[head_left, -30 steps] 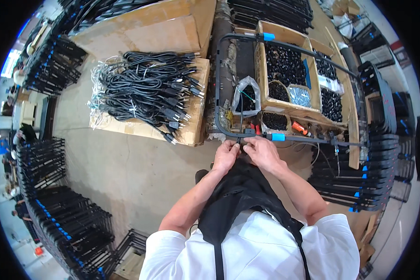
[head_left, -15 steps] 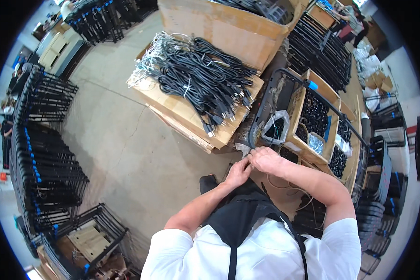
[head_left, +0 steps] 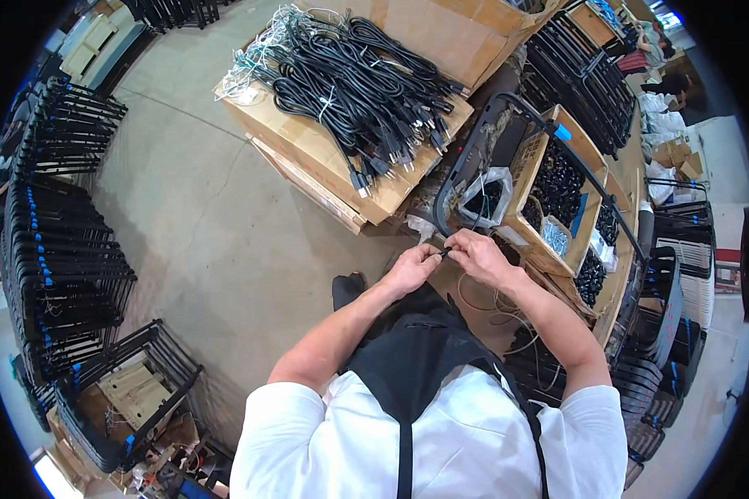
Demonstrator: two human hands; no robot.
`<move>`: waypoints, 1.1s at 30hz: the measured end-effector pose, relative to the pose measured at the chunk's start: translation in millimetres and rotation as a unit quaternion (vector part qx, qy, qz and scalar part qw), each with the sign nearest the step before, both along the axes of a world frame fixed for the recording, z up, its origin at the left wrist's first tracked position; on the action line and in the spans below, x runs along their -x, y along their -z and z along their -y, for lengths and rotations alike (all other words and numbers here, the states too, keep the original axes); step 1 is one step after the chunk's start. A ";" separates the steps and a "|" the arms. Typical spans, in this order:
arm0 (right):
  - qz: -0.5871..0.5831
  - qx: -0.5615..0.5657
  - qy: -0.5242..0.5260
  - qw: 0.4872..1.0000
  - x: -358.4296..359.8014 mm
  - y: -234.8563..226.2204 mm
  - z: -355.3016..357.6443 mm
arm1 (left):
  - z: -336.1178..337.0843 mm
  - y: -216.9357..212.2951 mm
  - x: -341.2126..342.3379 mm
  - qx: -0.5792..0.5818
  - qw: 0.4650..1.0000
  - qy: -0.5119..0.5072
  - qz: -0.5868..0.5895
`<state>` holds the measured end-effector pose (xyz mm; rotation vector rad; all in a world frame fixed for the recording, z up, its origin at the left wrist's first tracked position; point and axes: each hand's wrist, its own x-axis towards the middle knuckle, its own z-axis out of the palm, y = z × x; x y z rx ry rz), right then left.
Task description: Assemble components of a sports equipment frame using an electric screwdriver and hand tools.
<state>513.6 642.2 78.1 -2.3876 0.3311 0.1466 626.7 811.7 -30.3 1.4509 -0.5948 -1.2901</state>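
Note:
My left hand (head_left: 413,268) and my right hand (head_left: 477,254) meet in front of my chest. Between their fingertips they pinch a small dark part (head_left: 446,249) with a thin wire hanging from it; I cannot tell exactly what it is. Just beyond my hands a black tubular metal frame (head_left: 474,137) arches over an open cardboard box (head_left: 571,141) filled with small black parts. A clear plastic bag (head_left: 486,190) hangs at the frame's near end.
A heap of black power cables (head_left: 351,79) lies on stacked cardboard boxes (head_left: 324,175) ahead to the left. Rows of black metal frames (head_left: 54,224) stand on the left, and more stand on the right (head_left: 666,291). Loose thin wires trail by my right elbow.
The view has swung, so the cable heap and boxes now sit higher and further right. My hands stay together on the small part, now slightly lower than the frame.

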 end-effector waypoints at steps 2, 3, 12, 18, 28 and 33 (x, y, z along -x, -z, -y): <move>0.020 -0.007 -0.006 1.000 3.6 2.4 0.8 | -0.7 -7.4 0.0 -0.009 0.999 0.001 -0.042; 0.061 0.033 -0.041 0.997 4.3 3.6 1.6 | -1.2 -11.4 -0.5 -0.014 0.997 0.002 -0.082; 0.111 0.096 -0.148 0.978 -5.3 3.8 4.6 | -3.8 -19.9 -3.6 -0.041 0.997 -0.001 -0.072; 0.041 0.165 -0.176 0.970 -6.4 1.3 1.4 | 1.6 -28.7 -1.5 -0.042 0.997 -0.016 -0.064; 0.075 0.046 0.096 0.991 53.8 16.3 -55.3 | -2.6 0.1 -1.1 -0.090 0.990 -0.031 -0.103; -0.002 0.333 0.238 0.912 70.7 129.1 -39.4 | 3.2 -17.2 -6.1 -0.120 0.992 0.025 -0.032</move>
